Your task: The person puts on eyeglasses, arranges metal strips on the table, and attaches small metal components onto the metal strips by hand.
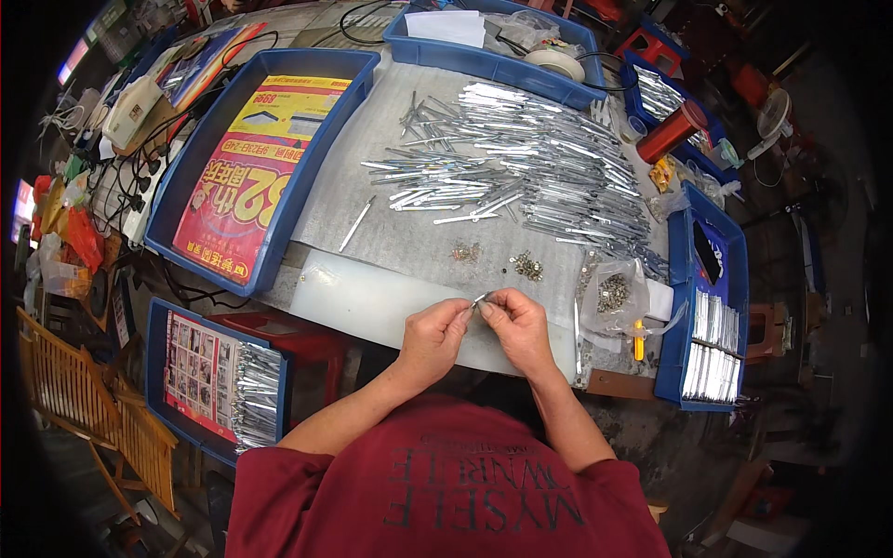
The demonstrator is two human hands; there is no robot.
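Left hand [435, 335] and right hand [519, 327] pinch what looks like a metal strip [480, 299] over the white board [358, 299]. Fitting seems in hand; the next move calls for steady alignment. Beyond lie small metal pieces [527, 267], then heaped strips [577, 172].

A broad worktable [330, 219] under a pale sheet fills the middle and runs toward twelve o'clock, its brown wooden edge [619, 385] bare at four; a slatted wooden folding chair [70, 377] stands between eight and nine; a red plastic stool [316, 352] sits partly beneath the table at eight, and another red stool [654, 48] stands between one and two; dark flooring [698, 465] spreads at four; bright panels glow at ten [73, 59] and nine [22, 209]; light falls strongest on the tabletop, the room dimming toward three.
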